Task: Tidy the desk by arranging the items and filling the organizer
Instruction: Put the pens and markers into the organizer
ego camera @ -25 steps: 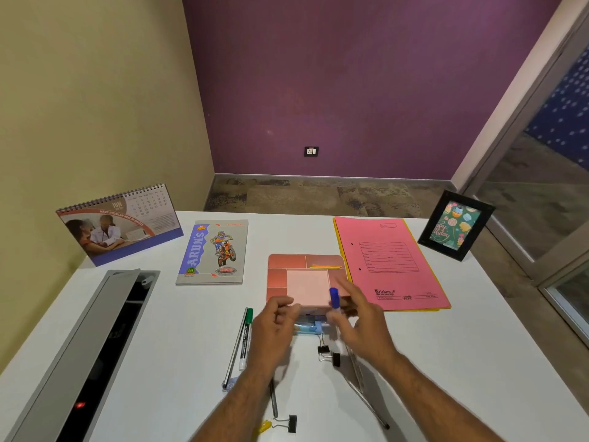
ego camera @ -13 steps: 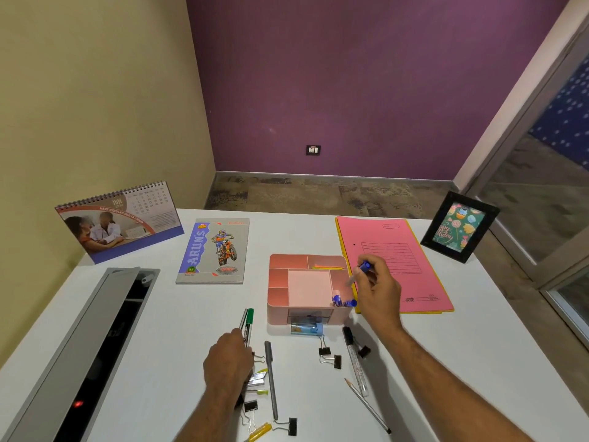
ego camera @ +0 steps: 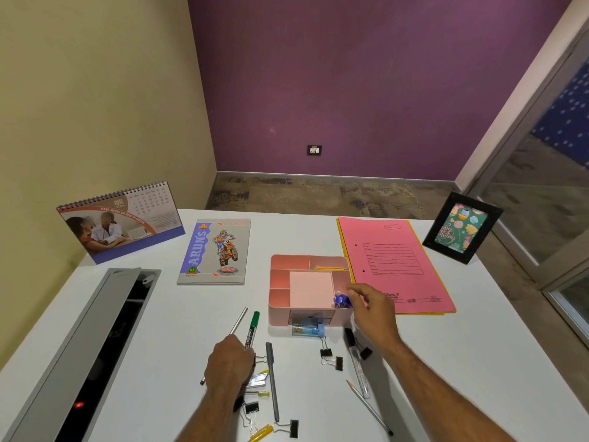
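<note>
The pink organizer [ego camera: 307,288] sits mid-desk, and blue pens [ego camera: 341,301] now poke out of its near right slot. Half a second ago the right hand [ego camera: 373,311] held a blue pen up over the folder [ego camera: 395,263]; now its fingertips [ego camera: 352,291] are right at the pens, pinched lightly, but I cannot tell if they have let go. So one more pen is going in.

The left hand [ego camera: 229,366] has moved down onto the green marker [ego camera: 251,330] and a silver pen [ego camera: 238,321] and curls over them — it looks like the next pick-up.

Near its fingers lie a grey pen [ego camera: 272,381] and clips [ego camera: 331,357]. Beside the right wrist lie a black marker [ego camera: 357,362] and a pencil [ego camera: 369,406]. The organizer's left slots look empty, with open desk [ego camera: 478,346] to the right.
</note>
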The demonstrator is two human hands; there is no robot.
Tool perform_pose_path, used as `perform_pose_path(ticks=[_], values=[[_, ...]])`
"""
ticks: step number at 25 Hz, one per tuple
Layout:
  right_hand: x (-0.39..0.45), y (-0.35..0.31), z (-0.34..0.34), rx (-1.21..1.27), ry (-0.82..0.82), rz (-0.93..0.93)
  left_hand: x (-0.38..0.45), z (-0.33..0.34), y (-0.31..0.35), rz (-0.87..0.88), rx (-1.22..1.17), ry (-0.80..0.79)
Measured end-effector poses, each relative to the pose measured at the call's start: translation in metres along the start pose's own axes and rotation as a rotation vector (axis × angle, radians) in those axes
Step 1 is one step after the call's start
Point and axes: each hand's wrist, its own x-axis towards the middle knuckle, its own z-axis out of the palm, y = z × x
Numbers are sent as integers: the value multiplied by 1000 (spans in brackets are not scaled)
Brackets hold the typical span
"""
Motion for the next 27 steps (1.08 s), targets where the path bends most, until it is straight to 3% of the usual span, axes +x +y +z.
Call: perform_pose_path(ticks=[3,7,11,14,22,27], values=[[-5,-8,-5,21,65,-19,-3,0,-1,41,-140,54],[-11,-31,-1,-34,209,-131,-18,-4,18,242,-473,183],[-23,-66,12,75,46,-179,-40,-11,58,468,-709,216],[-30,-87,22,109,-43,-155,-51,-12,88,611,-774,191],[-21,-84,1,150,29,-161,-44,-45,130,778,-958,139],[-13,-78,-9,87,77,-228,-45,-68,168,864,-891,202]])
